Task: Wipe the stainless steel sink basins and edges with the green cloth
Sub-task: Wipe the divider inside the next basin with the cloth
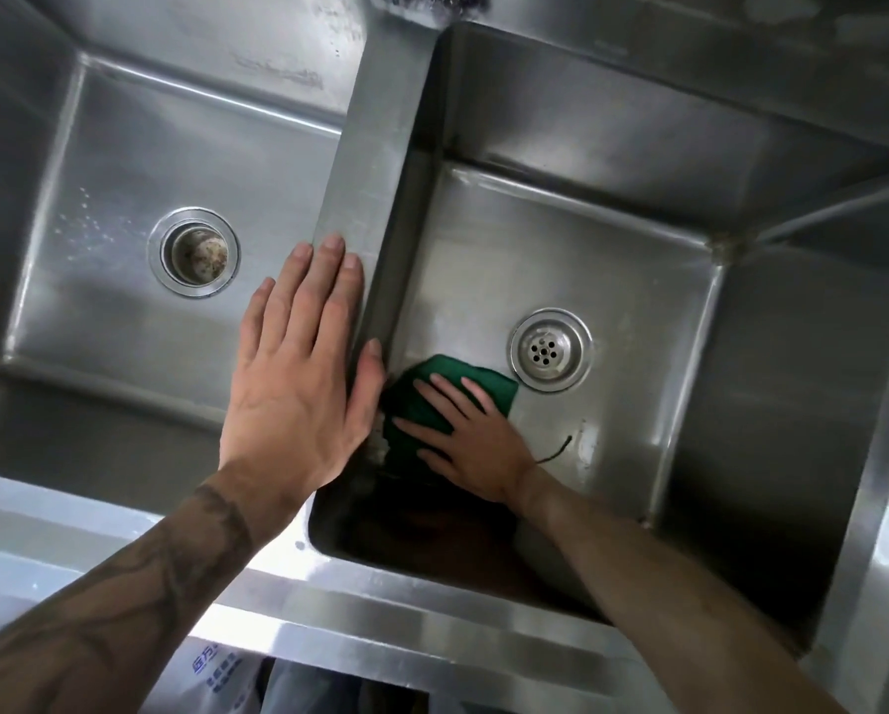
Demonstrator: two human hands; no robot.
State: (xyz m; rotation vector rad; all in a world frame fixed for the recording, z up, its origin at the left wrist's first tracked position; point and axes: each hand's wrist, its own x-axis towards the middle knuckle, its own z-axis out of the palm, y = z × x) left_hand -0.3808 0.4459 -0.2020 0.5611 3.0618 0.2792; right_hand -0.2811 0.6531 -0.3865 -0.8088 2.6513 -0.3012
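A double stainless steel sink fills the view, with a left basin (123,162) and a right basin (612,239) split by a steel divider (367,162). The green cloth (450,386) lies on the right basin's floor at its near left corner, just left of the strainer drain (549,349). My right hand (465,438) presses flat on the cloth with straight, spread fingers. My left hand (303,368) rests flat on the divider, fingers straight and pointing away from me, thumb over the right basin's edge.
The left basin has an open round drain (193,253) and some water drops on its floor. A thin dark strand (556,452) lies on the right basin's floor near my right wrist. The sink's front edge (380,605) runs below my forearms.
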